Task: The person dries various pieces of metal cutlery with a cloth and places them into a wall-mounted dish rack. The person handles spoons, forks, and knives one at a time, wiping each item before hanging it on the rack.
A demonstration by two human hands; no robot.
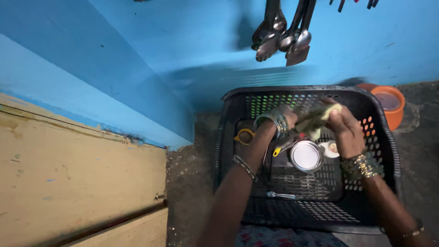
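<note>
My left hand (pixel 287 117) and my right hand (pixel 344 128) are held together above a black plastic basket (pixel 233 114). Between them they grip a greenish-yellow cloth (pixel 320 118), which looks twisted from one hand to the other. Both wrists carry several bangles. Below the hands, inside the basket, lie a small round steel bowl (pixel 306 156), a white lid-like piece (pixel 331 148), a yellow-handled tool (pixel 243 136) and a steel spoon (pixel 280 195).
An orange container (pixel 388 106) stands behind the basket at the right. Steel ladles and spoons (pixel 281 32) hang on the blue wall above. A yellow wooden panel (pixel 77 178) fills the left side. The basket rests on a dark stone counter (pixel 190 183).
</note>
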